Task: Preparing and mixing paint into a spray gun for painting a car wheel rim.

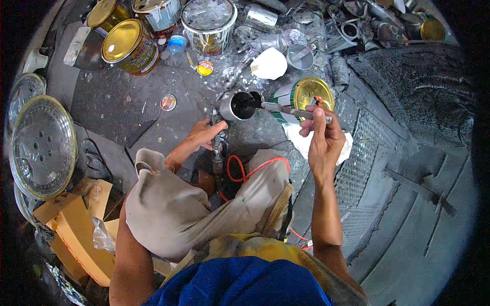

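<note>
My left hand (206, 134) is wrapped round a metal spray gun (218, 149), held upright between my knees. Right beside its top is a grey metal cup (226, 109) with dark liquid inside; whether the two are joined I cannot tell. My right hand (325, 133) grips a flat metal spatula (293, 111) between thumb and fingers. Its dark-coated tip reaches into the cup's mouth. Under the spatula's handle stands a green and white paint can (282, 97) with a gold lid, and a small red and black item (317, 100) shows there.
Gold-lidded paint cans (122, 42) and a paint-streaked bucket (209, 23) stand at the far left. A white piece (269, 64) and an empty metal cup (300, 56) lie ahead. A red hose (247, 176) loops near my knees. Cardboard (81, 234) lies at left.
</note>
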Motion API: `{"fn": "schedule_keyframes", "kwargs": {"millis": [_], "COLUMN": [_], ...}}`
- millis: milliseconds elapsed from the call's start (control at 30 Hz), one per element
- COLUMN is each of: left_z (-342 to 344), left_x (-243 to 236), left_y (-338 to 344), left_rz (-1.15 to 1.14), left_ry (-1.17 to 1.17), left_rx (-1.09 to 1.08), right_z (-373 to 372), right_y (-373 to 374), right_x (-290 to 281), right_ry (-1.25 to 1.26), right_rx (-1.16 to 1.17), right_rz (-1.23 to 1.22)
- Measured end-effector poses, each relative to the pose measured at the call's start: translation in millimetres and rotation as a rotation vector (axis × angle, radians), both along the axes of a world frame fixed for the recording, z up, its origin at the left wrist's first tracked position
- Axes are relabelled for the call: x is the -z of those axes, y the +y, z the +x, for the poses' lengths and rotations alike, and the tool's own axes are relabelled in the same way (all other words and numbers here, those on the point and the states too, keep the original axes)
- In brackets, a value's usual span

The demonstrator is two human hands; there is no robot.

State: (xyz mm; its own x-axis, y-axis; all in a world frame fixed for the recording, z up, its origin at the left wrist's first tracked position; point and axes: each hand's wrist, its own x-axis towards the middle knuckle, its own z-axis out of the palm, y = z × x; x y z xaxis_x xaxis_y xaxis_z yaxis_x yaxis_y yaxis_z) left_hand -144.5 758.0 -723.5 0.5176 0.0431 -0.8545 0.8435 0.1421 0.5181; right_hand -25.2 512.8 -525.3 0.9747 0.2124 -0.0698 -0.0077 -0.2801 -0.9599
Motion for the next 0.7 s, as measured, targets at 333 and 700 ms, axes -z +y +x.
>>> {"fn": "schedule_keyframes", "kwargs": {"millis": [333, 700], "left_z": [-13.0, -14.3], "left_x": [6.4, -11.4], "left_y": [3.5, -2.8], "left_rz": [-0.049, -0.146], "left_ry": [-0.061, -0.102], "left_rx": [0.008, 0.072], "right_z": [-11.0, -19.3], "right_y": [17.3, 12.7], "right_x": [29.2, 20.2], "right_ry": [-0.006, -0.342], "right_rx": [-0.179, -0.690], "right_rz": [-0.032, -0.280]}}
